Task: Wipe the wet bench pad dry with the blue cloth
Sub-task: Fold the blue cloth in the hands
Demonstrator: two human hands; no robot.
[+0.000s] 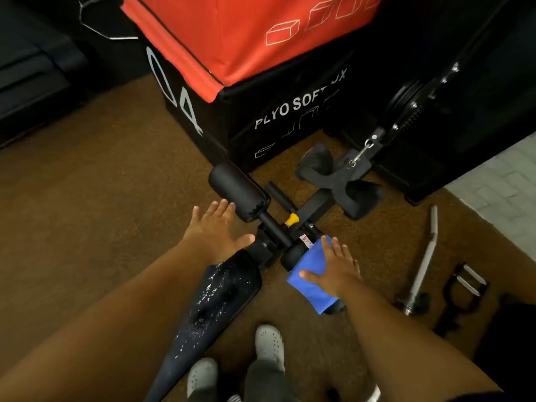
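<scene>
Right hand (333, 271) is flat with fingers spread, pressing the folded blue cloth (311, 278) down on a black foam roller pad (293, 253) at the front of the bench, thumb lying across the cloth's near edge. Left hand (216, 233) is open too, fingers splayed wide, holding nothing; it sits over the top end of the long black vinyl bench pad (214, 300), can't tell if it's actually touching. That bench pad runs diagonally from bottom centre up toward the middle, and it's covered in water droplets along its upper half.

No containers anywhere here, just gym gear. Just beyond the left hand's fingertips is another black foam roller (239, 191), and between the two rollers there's a small yellow adjustment knob (291, 219) on the black frame.

Floor is brown speckled rubber matting (101, 184). Behind the bench is a black soft plyo box with white lettering (261, 111), and an orange-red one (246, 33) is stacked on top. A black cable handle attachment (339, 177) hangs off a clip near the box. To the right, a bent silver bar (425, 256) and a black double-grip handle (467, 281) lie on the floor, well apart from the bench. Open floor to the left. White perforated shoes (269, 345) are planted just beside the bench pad.
</scene>
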